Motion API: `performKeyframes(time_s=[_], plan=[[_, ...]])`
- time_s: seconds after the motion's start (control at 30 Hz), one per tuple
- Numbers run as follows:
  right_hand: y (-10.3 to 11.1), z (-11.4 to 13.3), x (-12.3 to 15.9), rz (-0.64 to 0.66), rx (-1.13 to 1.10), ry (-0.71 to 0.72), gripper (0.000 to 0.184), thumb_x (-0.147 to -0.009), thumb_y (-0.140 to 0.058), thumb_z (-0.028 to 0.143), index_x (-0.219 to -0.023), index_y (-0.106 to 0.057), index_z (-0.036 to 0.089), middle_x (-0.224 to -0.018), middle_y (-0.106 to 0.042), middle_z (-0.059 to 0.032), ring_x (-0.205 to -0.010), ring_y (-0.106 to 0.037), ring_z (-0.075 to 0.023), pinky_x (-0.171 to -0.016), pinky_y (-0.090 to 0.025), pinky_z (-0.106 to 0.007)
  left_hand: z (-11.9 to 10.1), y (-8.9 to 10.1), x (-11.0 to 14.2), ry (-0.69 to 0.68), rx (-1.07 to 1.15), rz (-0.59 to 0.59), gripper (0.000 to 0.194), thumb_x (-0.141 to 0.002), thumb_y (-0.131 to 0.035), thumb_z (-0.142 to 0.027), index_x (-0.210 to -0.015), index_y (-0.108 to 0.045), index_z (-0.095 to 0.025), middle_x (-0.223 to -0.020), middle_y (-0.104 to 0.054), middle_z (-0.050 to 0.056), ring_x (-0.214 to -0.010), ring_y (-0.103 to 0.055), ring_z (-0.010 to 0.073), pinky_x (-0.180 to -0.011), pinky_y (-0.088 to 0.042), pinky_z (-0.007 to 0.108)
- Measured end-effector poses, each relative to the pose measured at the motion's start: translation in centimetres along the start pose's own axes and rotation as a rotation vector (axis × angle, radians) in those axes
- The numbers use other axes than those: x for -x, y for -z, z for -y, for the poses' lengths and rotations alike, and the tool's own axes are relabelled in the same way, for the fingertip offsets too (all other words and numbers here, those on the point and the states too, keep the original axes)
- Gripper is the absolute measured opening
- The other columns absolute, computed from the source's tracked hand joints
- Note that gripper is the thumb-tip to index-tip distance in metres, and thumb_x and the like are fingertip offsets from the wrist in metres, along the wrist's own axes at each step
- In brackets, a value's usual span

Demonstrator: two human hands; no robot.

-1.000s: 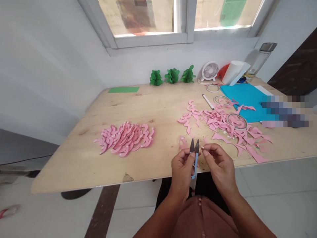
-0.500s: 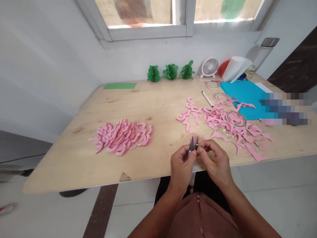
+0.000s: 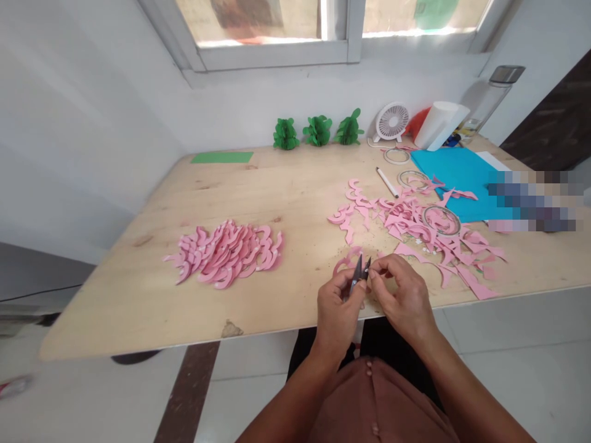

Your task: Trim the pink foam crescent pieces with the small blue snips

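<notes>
My left hand [image 3: 338, 307] is closed around small thread snips [image 3: 359, 271], whose dark blades point up and away over the front edge of the wooden table [image 3: 295, 203]. My right hand [image 3: 402, 294] pinches at the blade tips; what it holds is too small to name. A pink curved paper piece [image 3: 342, 263] lies on the table just beyond the blades. A neat heap of pink crescent cut-outs [image 3: 226, 253] sits to the left. Loose pink paper scraps [image 3: 415, 227] spread to the right.
Three green paper trees [image 3: 317, 131] stand at the back by the wall, with a green sheet [image 3: 222, 157] to their left. A small white fan [image 3: 392, 122], a white paper roll [image 3: 438, 125], a bottle [image 3: 489, 101], blue paper [image 3: 457, 172], a white pen [image 3: 386, 182] and wire rings [image 3: 441, 219] lie at the right.
The snip blades have come closer together and my right hand has moved in to pinch at their tips. The view has drifted slightly; the pink curved piece now shows beyond the blades.
</notes>
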State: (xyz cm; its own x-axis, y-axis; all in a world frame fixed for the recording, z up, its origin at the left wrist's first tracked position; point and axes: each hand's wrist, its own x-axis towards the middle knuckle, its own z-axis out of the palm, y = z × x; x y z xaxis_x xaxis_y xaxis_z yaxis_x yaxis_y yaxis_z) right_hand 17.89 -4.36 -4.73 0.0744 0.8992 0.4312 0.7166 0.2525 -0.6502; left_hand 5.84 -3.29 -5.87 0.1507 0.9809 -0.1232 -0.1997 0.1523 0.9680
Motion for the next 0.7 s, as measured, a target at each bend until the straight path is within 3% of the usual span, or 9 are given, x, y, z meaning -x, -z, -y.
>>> performKeyframes(time_s=[0.4, 0.7], plan=[[-0.7, 0.2, 0.1, -0.104, 0.109, 0.078, 0.01, -0.085, -0.05, 0.014, -0.076, -0.051, 0.02, -0.071, -0.057, -0.0019, -0.07, -0.052, -0.017, -0.065, -0.041, -0.03, 0.5, 0.2, 0.0, -0.041, -0.019, 0.015, 0.022, -0.075, -0.059, -0.014, -0.092, -0.073, -0.017, -0.082, -0.07, 0.003, -0.079, -0.062, 0.0175, -0.077, -0.046, 0.027], [-1.8, 0.7, 0.5, -0.153, -0.02, -0.156, 0.005, -0.081, -0.052, 0.019, -0.076, -0.051, 0.021, -0.069, -0.056, 0.0001, -0.066, -0.053, -0.0155, -0.064, -0.042, -0.028, 0.3, 0.0, 0.1, -0.041, 0.011, 0.016, 0.023, -0.075, -0.058, -0.013, -0.092, -0.073, -0.017, -0.081, -0.07, 0.003, -0.08, -0.063, 0.0171, -0.079, -0.047, 0.026]])
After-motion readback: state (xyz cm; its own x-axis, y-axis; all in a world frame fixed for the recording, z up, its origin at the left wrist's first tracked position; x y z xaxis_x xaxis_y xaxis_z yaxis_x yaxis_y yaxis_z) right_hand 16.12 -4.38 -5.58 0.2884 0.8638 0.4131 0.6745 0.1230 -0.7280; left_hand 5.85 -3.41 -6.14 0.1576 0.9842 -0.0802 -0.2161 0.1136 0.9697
